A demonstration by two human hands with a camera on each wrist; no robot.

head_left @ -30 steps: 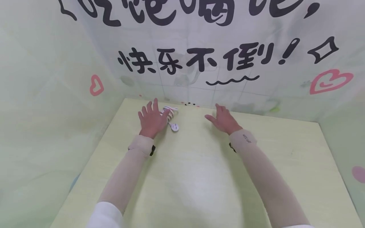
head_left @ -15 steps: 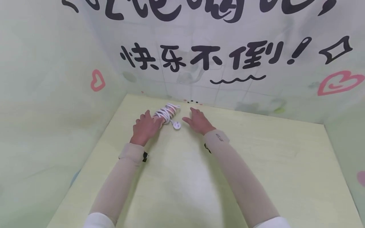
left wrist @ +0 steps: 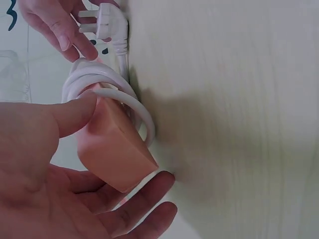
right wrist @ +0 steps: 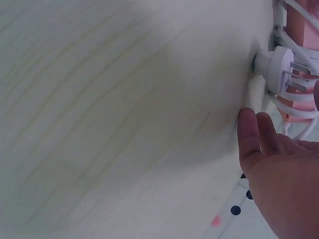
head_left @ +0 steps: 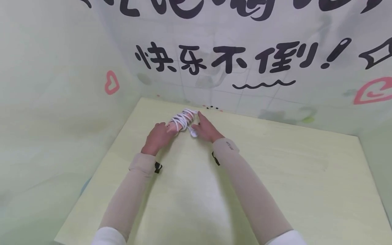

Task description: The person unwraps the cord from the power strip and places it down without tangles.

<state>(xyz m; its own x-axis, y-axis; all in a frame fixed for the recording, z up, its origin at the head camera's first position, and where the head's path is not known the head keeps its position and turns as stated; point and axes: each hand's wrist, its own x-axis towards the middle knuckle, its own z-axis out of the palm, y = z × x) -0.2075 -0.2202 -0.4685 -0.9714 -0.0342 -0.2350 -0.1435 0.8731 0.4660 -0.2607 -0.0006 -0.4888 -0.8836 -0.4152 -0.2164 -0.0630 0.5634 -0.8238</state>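
A pink power strip [head_left: 173,127], wound with a white cord [head_left: 181,119], lies near the back wall, left of centre in the head view. My left hand [head_left: 157,139] holds its near end; in the left wrist view the thumb lies on the pink casing [left wrist: 112,137] and the fingers reach around the other side. A white three-pin plug [right wrist: 280,70] hangs off the cord beside the strip. My right hand [head_left: 207,129] is at the far end, thumb close by the plug and extended fingers alongside the coils.
The pale wooden tabletop [head_left: 196,190] spreads toward the front and right. A printed cloth wall [head_left: 232,88] with black writing rises right behind the strip, and another cloth wall [head_left: 61,112] bounds the left side.
My right hand has moved left to the plug end of the strip. My left hand has drawn back from over the cord and now grips the near end.
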